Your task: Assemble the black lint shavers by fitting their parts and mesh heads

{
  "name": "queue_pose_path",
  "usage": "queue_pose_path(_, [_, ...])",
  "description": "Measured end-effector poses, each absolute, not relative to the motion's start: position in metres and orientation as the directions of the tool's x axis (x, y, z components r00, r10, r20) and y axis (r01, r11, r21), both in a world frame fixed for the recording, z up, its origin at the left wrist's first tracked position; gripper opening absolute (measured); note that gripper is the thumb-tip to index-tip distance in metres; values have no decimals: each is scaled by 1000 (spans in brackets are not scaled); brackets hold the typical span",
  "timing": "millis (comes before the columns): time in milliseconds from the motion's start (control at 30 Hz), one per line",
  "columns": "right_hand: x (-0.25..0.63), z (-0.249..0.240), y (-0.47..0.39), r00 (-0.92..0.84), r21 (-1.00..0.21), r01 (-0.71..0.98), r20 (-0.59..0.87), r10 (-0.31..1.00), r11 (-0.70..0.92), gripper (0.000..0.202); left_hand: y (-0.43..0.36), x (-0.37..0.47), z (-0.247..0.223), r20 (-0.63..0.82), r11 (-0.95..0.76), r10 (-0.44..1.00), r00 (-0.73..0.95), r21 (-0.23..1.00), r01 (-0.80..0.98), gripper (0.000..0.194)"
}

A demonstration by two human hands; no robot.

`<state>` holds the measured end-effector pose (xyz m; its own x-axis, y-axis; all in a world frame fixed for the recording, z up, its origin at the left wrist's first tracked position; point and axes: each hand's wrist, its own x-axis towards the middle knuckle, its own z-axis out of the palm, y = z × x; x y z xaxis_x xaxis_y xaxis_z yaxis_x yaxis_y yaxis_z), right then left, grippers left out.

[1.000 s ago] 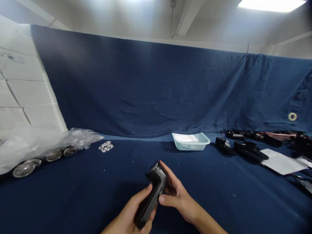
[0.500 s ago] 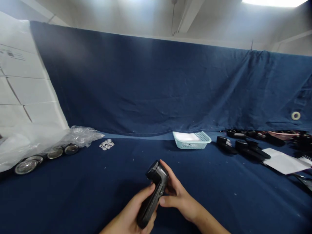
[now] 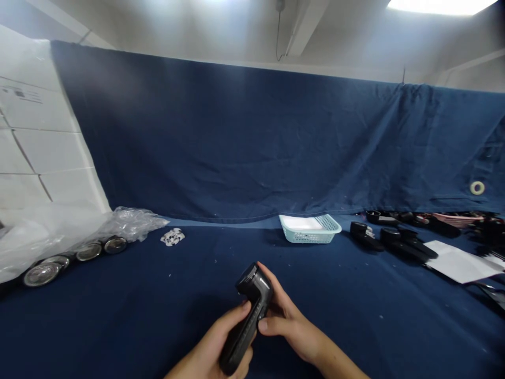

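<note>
- We hold a black angle-headed device (image 3: 256,288) above the blue desk (image 3: 189,295), toward its near edge and roughly midway between left and right; it tilts, round ribbed head up and away from us, handle slanting down to the left.
- Our left hand (image 3: 223,331) grasps the handle, thumb lying along its upper part and fingers curled beneath.
- Our right hand (image 3: 290,321) grasps the device more lightly from the other side: forefinger up behind the head, thumb tip against the handle's side.
- By the desk's far edge, right of the middle, we see a light-blue plastic basket (image 3: 311,238) with something flat and white inside.
- Toward the far right corner lie more black handheld devices (image 3: 365,239), beside a white sheet (image 3: 457,261); a pink basket (image 3: 460,218) sits behind them.
- Near the far left corner, we have a small black-and-white bundle (image 3: 172,237), clear plastic wrapping (image 3: 136,222) and a row of round shiny-faced parts (image 3: 42,273).
- A blue curtain (image 3: 236,142) hangs along the far edge, and white boxes (image 3: 51,150) are stacked at the left.
</note>
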<state>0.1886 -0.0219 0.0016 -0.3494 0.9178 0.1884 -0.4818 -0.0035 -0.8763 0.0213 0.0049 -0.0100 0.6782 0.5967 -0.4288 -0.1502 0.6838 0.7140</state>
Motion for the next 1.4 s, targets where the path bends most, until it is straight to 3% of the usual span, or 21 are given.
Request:
queue_pose_path(267, [189, 4, -23, -347, -882, -472, 185, 920, -1, 93, 6, 22, -9, -461, 689, 588, 664, 716, -112, 58])
queue_pose_path(633, [187, 4, -25, -338, -886, -462, 201, 920, 24, 91, 6, 21, -10, -417, 689, 595, 687, 705, -170, 50])
queue_pose_path(800, [182, 4, -25, -237, -874, -484, 173, 956, 38, 84, 8, 22, -13, -428, 680, 542, 723, 729, -78, 60])
queue_pose_path(933, [177, -2, -22, -156, -855, -518, 134, 979, 35, 86, 7, 24, -10, -441, 631, 634, 635, 770, -95, 54])
queue_pose_path(1167, [176, 0, -25, -69, -848, -525, 130, 989, 75, 82, 3, 24, -3, -353, 509, 715, 603, 855, -102, 47])
queue_pose_path(1400, [178, -5, -25, -96, -836, -543, 155, 983, 79, 83, 8, 15, -11, -266, 446, 698, 664, 888, -113, 57])
